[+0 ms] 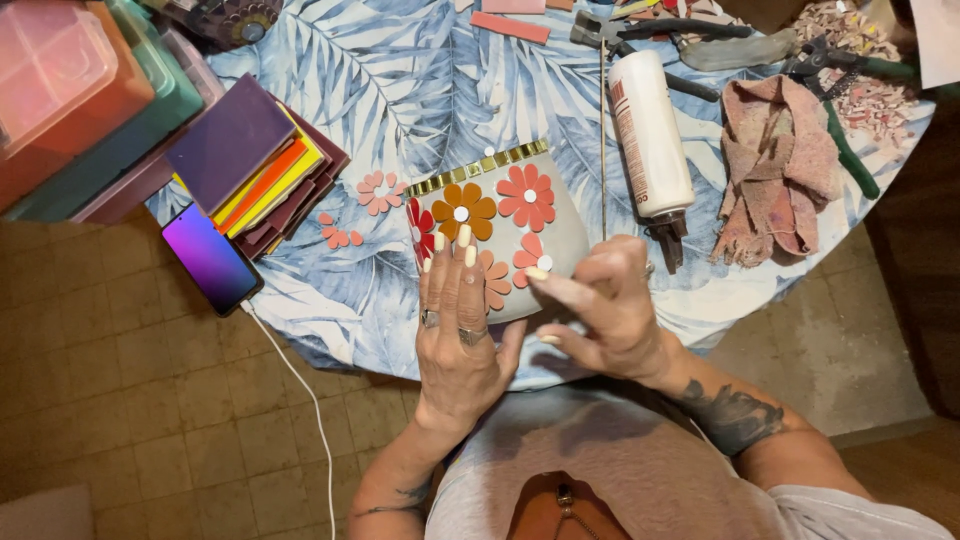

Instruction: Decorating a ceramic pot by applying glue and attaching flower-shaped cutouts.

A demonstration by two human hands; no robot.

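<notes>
At frame centre, we steady a grey pot [560,235] on the leaf-print table [400,90]: left hand [460,320] flat, fingers together over its flower tiles [527,196]; right hand [605,305] pressing a petal with one fingertip. It looks rigid, heavy, breakable; we judge the bare sides safest to grip.

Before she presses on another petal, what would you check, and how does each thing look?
1. Pot steadied: ok, left hand lies flat on it.
2. Right hand on the work: ok, fingertip touches a red flower.
3. Glue bottle within reach: ok, lying beside the pot.
4. Glue cap state: cannot tell.
5. Spare flowers ready: ok, on the tablecloth.
6. Phone secure: not ok, overhangs the table edge.
</notes>
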